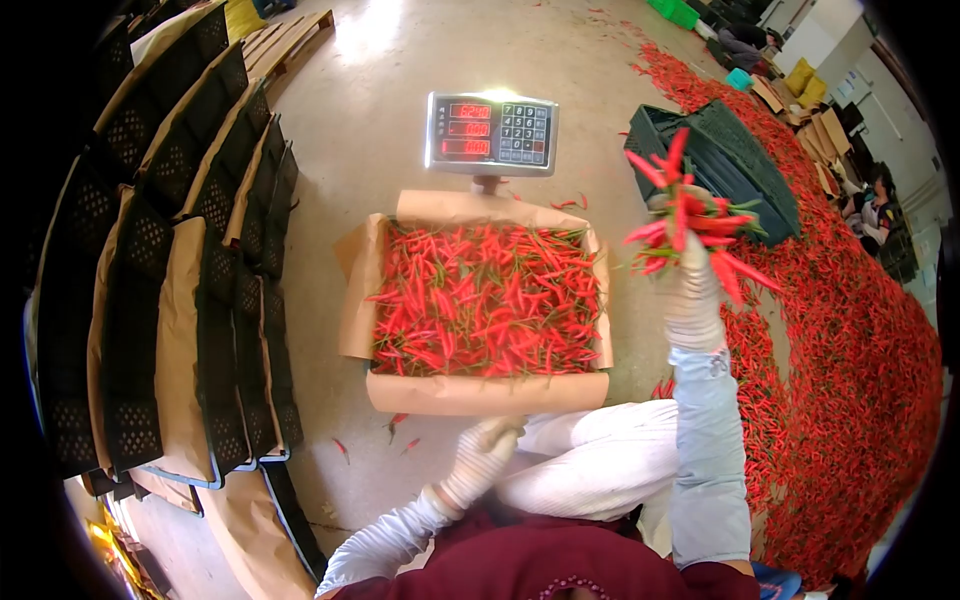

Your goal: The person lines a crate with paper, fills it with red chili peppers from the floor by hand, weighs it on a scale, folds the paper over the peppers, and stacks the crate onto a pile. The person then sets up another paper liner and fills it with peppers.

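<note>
My right hand (690, 265), in a whitish knit glove, is closed round a bunch of red chili peppers (682, 215) with green stems. It is raised to the right of the box, in front of a dark green crate (765, 190). My left hand (485, 455), gloved alike, is curled in a loose fist beside my knee, just below the front of the box; nothing shows in it. Between them and farther forward stands a paper-lined box (490, 393) full of red chili peppers (480, 300). Behind it rises a scale display (492, 135) with lit red digits.
Stacked black crates (135, 420) with brown paper liners line the left side. A broad heap of red chili peppers (850, 400) covers the floor at right. A wooden pallet (285, 50) lies at the back left. Other people (875, 210) sit at the far right.
</note>
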{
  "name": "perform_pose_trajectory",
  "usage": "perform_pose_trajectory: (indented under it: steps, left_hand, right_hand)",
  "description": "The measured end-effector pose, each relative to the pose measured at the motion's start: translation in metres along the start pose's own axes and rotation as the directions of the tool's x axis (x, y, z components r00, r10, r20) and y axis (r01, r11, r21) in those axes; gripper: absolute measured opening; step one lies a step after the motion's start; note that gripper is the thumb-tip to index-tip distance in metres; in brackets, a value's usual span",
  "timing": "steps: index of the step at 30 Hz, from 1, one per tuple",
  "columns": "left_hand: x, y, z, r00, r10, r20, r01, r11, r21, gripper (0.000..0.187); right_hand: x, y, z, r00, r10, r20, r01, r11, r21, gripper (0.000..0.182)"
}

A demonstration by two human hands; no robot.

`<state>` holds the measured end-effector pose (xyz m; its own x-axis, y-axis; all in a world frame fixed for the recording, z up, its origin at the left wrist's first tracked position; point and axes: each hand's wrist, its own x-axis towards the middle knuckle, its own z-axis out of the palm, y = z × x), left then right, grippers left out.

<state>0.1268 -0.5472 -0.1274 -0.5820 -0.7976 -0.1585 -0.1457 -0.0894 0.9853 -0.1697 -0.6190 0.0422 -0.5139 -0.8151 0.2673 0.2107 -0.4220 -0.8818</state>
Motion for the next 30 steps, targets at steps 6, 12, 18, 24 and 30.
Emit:
perform_pose_trajectory:
  steps: [6,12,18,24,30]
  left_hand:
    - [-0.002,-0.005,-0.006,0.999,-0.044,-0.02,0.043,0.999,-0.022,0.022]
    - [0.004,0.002,-0.004,0.993,-0.068,0.094,0.059,0.993,0.104,0.022]
    - [0.008,0.009,0.009,0.996,-0.008,0.084,0.001,0.996,0.086,0.02]
    - [0.014,0.011,0.008,0.997,0.077,-0.019,-0.075,0.993,0.092,0.017]
    - [0.069,0.0,-0.044,0.676,0.649,-0.349,-0.309,0.68,0.665,0.032]
  right_hand:
    - [-0.045,-0.04,-0.115,0.989,0.067,-0.136,-0.094,0.974,-0.205,0.04]
    - [-0.144,-0.032,-0.301,0.758,0.086,-0.646,-0.524,0.671,-0.525,0.041]
    - [-0.218,-0.07,-0.394,0.42,0.217,-0.881,-0.895,-0.063,-0.442,0.088]
    - [-0.132,-0.079,-0.293,0.601,0.459,-0.654,-0.529,-0.384,-0.756,0.078]
    - [-0.051,0.037,-0.14,0.823,0.477,0.308,0.332,0.036,-0.943,0.053]
